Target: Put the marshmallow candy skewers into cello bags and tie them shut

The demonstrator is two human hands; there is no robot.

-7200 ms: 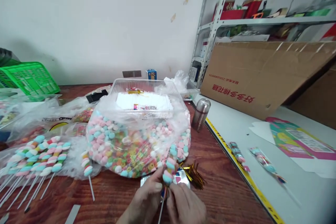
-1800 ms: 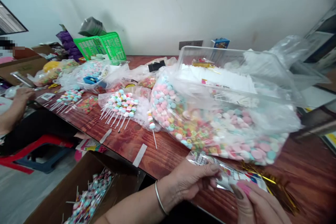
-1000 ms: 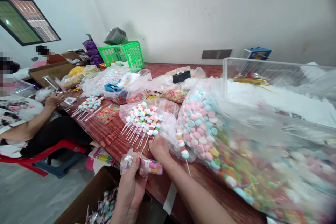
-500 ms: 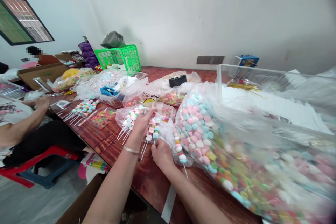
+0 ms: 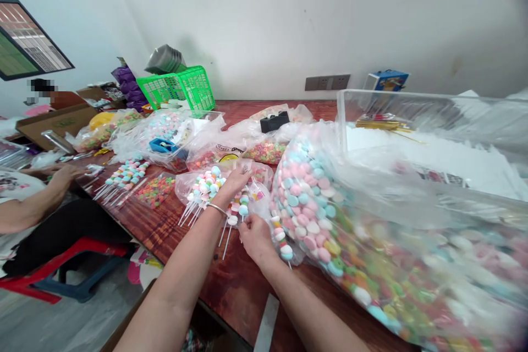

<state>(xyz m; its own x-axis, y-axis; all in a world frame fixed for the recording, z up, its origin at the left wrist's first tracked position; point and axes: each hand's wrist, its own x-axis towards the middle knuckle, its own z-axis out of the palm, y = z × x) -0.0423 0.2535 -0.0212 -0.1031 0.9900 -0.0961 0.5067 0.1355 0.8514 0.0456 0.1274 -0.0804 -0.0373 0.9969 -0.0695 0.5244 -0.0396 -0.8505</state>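
Observation:
My left hand [image 5: 236, 180] reaches into a clear plastic bag [image 5: 185, 187] of pastel candy skewers [image 5: 206, 184]. Its fingers are stretched out over the skewers, and a thin bangle sits on the wrist. My right hand [image 5: 254, 235] is closed, pinching the near edge of that bag beside a single skewer [image 5: 282, 241]. Both lie on the red-brown wooden table [image 5: 173, 231]. Just right of my hands bulges a large clear bag of loose pastel and coloured candies [image 5: 325, 203].
A clear plastic box [image 5: 412, 107] stands at the back right and a green basket [image 5: 177, 85] at the back left. More skewers [image 5: 124, 175] and candy bags lie to the left, where a co-worker's hand [image 5: 61, 176] works. A red stool [image 5: 61, 264] stands below.
The packed candy packet I held earlier has left my left hand, which has moved up into the skewer bag. My right hand has stayed at the bag's near edge.

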